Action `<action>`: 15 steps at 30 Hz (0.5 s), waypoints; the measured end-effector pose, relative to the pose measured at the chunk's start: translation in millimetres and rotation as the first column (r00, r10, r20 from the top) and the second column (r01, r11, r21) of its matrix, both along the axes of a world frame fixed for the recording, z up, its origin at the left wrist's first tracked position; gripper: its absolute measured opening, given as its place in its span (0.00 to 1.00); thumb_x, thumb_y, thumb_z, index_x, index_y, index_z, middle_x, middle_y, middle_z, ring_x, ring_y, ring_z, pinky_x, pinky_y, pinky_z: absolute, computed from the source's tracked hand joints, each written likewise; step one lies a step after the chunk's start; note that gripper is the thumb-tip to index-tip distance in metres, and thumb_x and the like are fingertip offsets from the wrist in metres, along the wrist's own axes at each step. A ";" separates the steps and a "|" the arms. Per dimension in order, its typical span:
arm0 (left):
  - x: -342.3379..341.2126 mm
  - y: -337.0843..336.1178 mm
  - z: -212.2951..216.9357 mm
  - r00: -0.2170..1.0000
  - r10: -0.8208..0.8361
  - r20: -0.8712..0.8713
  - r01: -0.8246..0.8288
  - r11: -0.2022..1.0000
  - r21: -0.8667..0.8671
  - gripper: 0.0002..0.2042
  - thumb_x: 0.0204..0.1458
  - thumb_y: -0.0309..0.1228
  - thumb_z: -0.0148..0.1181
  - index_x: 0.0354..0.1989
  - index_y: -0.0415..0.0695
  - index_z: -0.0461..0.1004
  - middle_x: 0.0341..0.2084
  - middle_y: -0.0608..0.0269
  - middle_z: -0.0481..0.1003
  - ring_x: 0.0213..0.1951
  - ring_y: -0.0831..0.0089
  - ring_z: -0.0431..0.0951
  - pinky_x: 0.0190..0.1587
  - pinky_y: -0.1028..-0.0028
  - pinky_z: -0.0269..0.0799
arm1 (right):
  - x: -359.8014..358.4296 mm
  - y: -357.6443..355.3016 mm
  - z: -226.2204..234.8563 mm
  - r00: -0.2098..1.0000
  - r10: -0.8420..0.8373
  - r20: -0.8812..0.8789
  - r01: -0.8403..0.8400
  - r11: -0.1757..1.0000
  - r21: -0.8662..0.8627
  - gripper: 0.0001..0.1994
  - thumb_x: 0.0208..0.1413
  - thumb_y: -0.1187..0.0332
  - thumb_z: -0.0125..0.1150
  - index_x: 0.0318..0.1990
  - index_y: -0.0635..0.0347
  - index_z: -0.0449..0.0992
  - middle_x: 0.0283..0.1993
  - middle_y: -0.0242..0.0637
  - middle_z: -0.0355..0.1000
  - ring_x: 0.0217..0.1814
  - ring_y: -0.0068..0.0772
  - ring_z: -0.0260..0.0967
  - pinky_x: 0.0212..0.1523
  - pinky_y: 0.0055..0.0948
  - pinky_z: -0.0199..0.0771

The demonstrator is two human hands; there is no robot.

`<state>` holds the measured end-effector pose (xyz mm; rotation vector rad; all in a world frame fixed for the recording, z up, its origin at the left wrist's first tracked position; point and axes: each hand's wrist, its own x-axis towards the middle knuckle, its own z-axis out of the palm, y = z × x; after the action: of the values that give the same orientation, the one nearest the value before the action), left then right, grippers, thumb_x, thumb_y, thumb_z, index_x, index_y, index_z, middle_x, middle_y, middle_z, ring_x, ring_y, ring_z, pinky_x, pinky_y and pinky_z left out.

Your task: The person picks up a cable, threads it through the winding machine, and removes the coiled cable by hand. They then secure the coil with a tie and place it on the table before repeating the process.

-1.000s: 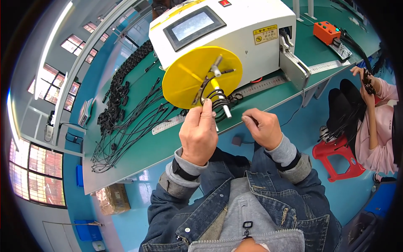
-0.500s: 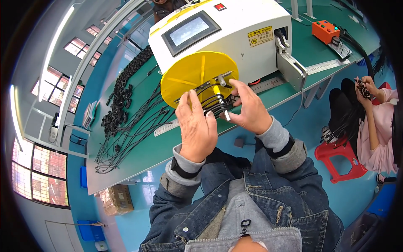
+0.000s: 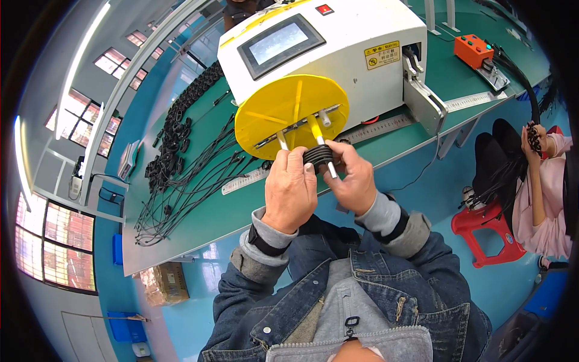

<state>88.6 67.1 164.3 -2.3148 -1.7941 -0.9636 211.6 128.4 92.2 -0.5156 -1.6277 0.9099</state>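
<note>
Both hands are up at the near edge of the green worktop (image 3: 199, 223). The left hand (image 3: 292, 190) and the right hand (image 3: 356, 178) each have a closed grip on the black coil of cable (image 3: 318, 155), one on each side. The coil sits around the metal pegs that stick out of the yellow disc (image 3: 292, 114). The disc is on the front of a white machine (image 3: 338, 48) with a grey screen (image 3: 280, 39). A long ruler (image 3: 244, 181) lies flat on the worktop just left of the hands. Many black cables (image 3: 181, 175) lie in a heap farther left. An orange box (image 3: 474, 51) sits far right on the worktop. Another person (image 3: 543, 181) sits on a red stool (image 3: 485, 235) at the right.
</note>
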 end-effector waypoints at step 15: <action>12.0 -23.9 -3.5 0.980 0.077 -0.181 -0.075 0.997 0.019 0.17 0.48 0.30 0.53 0.44 0.34 0.62 0.29 0.48 0.66 0.29 0.52 0.69 0.29 0.62 0.66 | -7.6 -35.7 13.0 0.965 -0.241 0.105 0.247 0.968 -0.041 0.14 0.47 0.74 0.55 0.40 0.66 0.60 0.27 0.52 0.70 0.30 0.54 0.70 0.28 0.38 0.70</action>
<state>100.5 43.2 160.8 -2.2271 -1.7834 -0.7247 204.0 92.7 105.2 -0.7916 -1.5890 0.7552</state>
